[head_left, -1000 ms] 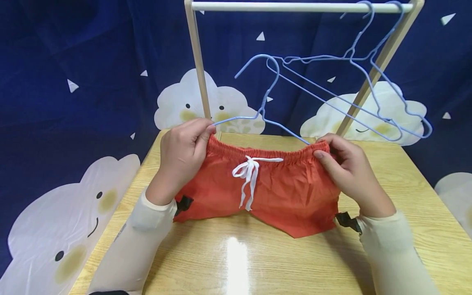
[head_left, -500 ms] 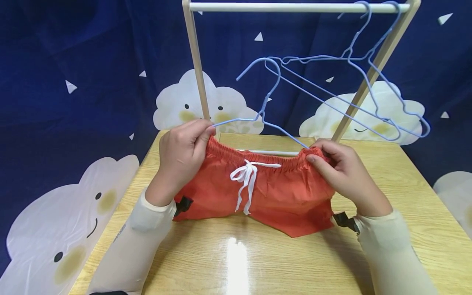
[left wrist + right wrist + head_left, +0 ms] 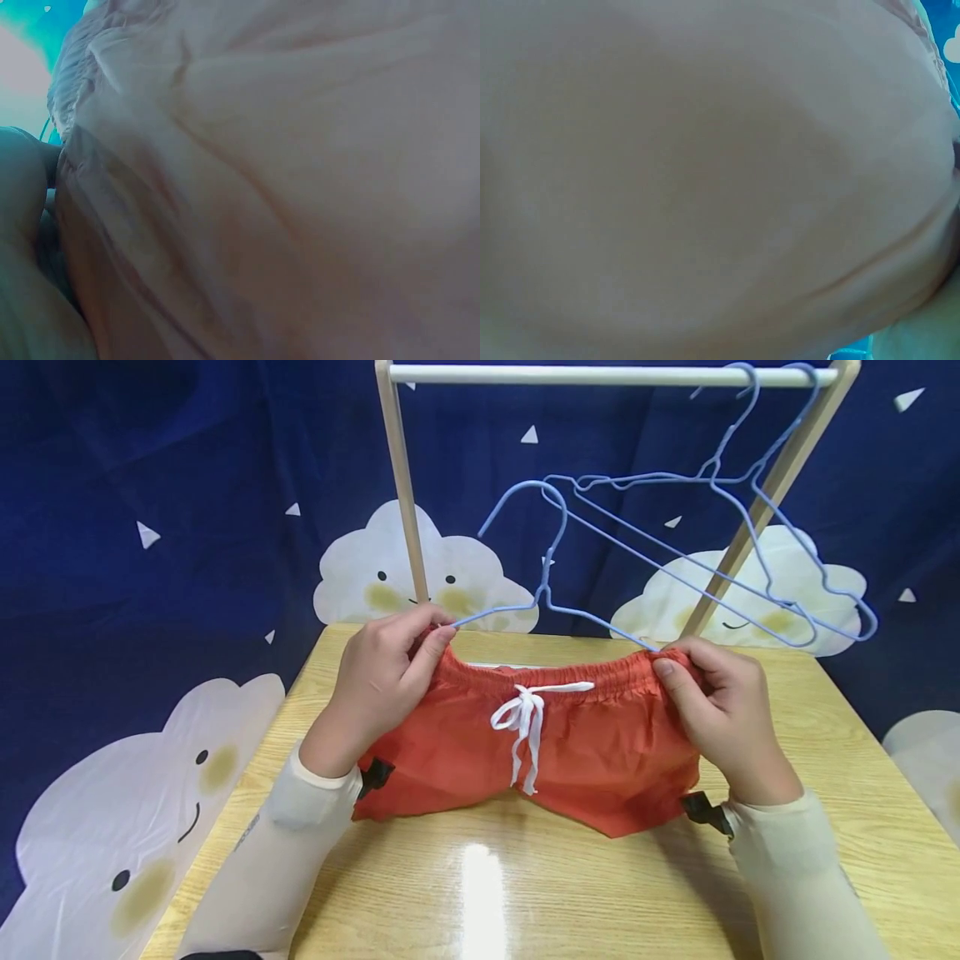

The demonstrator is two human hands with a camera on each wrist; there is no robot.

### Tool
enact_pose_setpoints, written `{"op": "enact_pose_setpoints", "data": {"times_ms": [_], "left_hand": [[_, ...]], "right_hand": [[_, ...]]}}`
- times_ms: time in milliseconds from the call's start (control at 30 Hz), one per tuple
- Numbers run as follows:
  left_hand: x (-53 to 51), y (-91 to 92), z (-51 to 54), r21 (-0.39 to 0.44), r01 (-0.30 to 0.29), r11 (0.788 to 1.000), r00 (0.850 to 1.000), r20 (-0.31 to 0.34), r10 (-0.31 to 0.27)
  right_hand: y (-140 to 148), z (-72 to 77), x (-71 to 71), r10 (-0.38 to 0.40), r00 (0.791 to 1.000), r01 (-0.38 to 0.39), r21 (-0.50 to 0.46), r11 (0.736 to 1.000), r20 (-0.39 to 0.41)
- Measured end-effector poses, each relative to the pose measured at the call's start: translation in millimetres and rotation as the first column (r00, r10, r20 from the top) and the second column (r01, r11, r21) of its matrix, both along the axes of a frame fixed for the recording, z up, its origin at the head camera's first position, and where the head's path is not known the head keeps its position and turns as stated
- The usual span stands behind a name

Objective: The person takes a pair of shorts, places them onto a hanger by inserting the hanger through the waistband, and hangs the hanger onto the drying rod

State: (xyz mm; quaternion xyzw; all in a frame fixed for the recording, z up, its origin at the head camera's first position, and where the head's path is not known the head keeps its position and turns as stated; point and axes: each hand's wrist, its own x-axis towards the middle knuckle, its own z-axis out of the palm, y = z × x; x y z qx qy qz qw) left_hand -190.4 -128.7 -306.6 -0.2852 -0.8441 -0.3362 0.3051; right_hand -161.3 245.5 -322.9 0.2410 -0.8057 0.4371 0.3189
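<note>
Red shorts [image 3: 600,752] with a gathered waistband and a white drawstring bow [image 3: 525,714] are held up over the table. My left hand [image 3: 386,672] pinches the left end of the waistband, where one arm of a blue wire hanger [image 3: 546,585] meets it. At the opposite end, my right hand [image 3: 720,710] grips the waistband between thumb and fingers beside the other hanger arm. The hook stands free above the shorts; the hanger's lower part is hidden behind the cloth. Shorts fabric [image 3: 262,165] fills most of the left wrist view, and likewise fabric [image 3: 705,180] the right wrist view.
Behind the shorts stands a clothes rack with a white rail [image 3: 570,374] and wooden posts. Two blue hangers [image 3: 757,493] hang at its right end. The wooden table [image 3: 570,902] lies below, and a dark blue cloth [image 3: 187,460] with clouds hangs behind.
The right hand shifted slightly left with the waistband bunching, then back right, stretching it again. The hanger and drawstring now sit a little farther right, and the left hand has edged right.
</note>
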Motion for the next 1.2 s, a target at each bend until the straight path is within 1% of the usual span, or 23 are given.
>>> {"op": "enact_pose_setpoints", "data": {"times_ms": [67,233,300,467,600,667,833,900,967,1033,1100,1200], "left_hand": [[0.4,-0.2,0.5,0.003,0.004,1.0,1.0,0.02,-0.004],[-1.4,-1.7,0.2,-0.002,0.004,1.0,0.999,0.045,-0.004],[-3.6,-2.6,-0.4,-0.009,0.001,1.0,0.999,0.049,-0.001],[-10.5,-5.9,-1.7,-0.024,0.002,1.0,0.997,0.083,0.0],[-16.1,-7.5,-3.3,-0.034,-0.004,0.999,0.994,0.108,0.008],[-18.6,-7.9,-4.6,-0.045,-0.01,0.999,0.993,0.12,0.016],[-22.3,-8.3,-7.6,-0.107,-0.031,0.994,0.986,0.159,0.048],[-23.0,-8.2,-8.6,-0.142,-0.036,0.989,0.98,0.19,0.063],[-23.7,-8.0,-9.8,-0.182,-0.034,0.983,0.97,0.231,0.076],[-24.3,-7.6,-11.3,-0.228,-0.028,0.973,0.956,0.279,0.093],[-25.0,-6.9,-12.9,-0.276,-0.013,0.961,0.939,0.328,0.107],[-26.0,-5.2,-15.5,-0.352,0.02,0.936,0.917,0.379,0.123]], "right_hand": [[0.8,1.4,1.2,-0.005,1.0,0.005,-0.015,1.0,0.002],[5.3,3.4,0.9,-0.024,1.0,0.025,-0.066,0.997,0.002],[8.4,4.6,1.0,-0.032,0.999,0.032,-0.072,0.997,0.002],[14.4,9.2,2.9,-0.056,0.998,0.056,-0.103,0.993,0.003],[18.0,12.4,3.2,-0.093,0.996,0.091,-0.134,0.987,-0.009],[20.0,13.9,3.3,-0.117,0.993,0.114,-0.128,0.985,-0.017],[22.3,16.3,4.0,-0.182,0.983,0.18,-0.15,0.972,0.001],[22.7,17.3,4.9,-0.213,0.977,0.213,-0.156,0.965,0.014],[23.0,18.6,6.1,-0.245,0.969,0.245,-0.142,0.959,0.016],[22.8,19.6,7.4,-0.267,0.964,0.266,-0.129,0.955,0.012],[21.8,20.7,8.4,-0.286,0.958,0.285,-0.121,0.951,0.007],[19.0,22.4,9.8,-0.309,0.951,0.305,-0.128,0.944,-0.009]]}}
